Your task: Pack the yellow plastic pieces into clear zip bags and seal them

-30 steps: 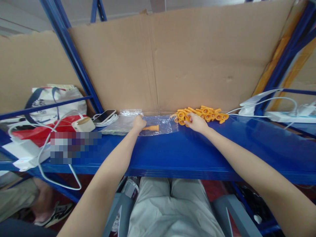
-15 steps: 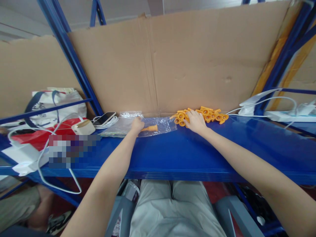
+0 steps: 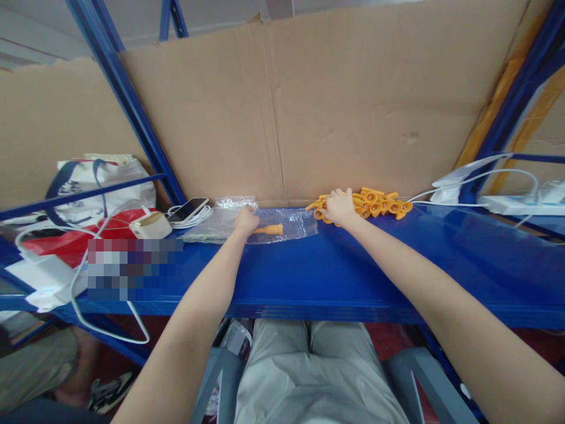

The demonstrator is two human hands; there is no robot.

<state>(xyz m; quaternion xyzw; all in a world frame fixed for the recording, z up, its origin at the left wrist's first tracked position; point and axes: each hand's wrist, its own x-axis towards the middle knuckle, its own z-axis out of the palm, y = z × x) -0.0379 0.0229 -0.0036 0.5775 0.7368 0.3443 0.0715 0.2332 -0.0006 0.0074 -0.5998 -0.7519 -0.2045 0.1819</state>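
Note:
My left hand (image 3: pixel 248 221) is closed on a clear plastic bag (image 3: pixel 296 222) that lies flat near the back of the blue shelf. One orange plastic piece with a flared end (image 3: pixel 270 229) shows through the film, just right of my fingers. Further right, my right hand (image 3: pixel 341 206) rests in a pile of orange funnel-ended plastic pieces (image 3: pixel 375 205), its fingers bent around some of them. How many it grips is hidden by the hand. Several pieces in the pile point their round, hollow ends towards me.
A cardboard panel (image 3: pixel 353 106) stands behind the blue shelf (image 3: pixel 309 271). To the left are a phone (image 3: pixel 189 210) on a coiled white cable, a white adapter (image 3: pixel 150 226), a red bag (image 3: pixel 110 227) and a tote bag (image 3: pixel 110 182). A power strip (image 3: pixel 503 204) lies right; another person's leg shows lower left.
My right hand has shifted slightly left over the pile, and its fingers have drawn in from a spread pose. My left hand stays on the bag.

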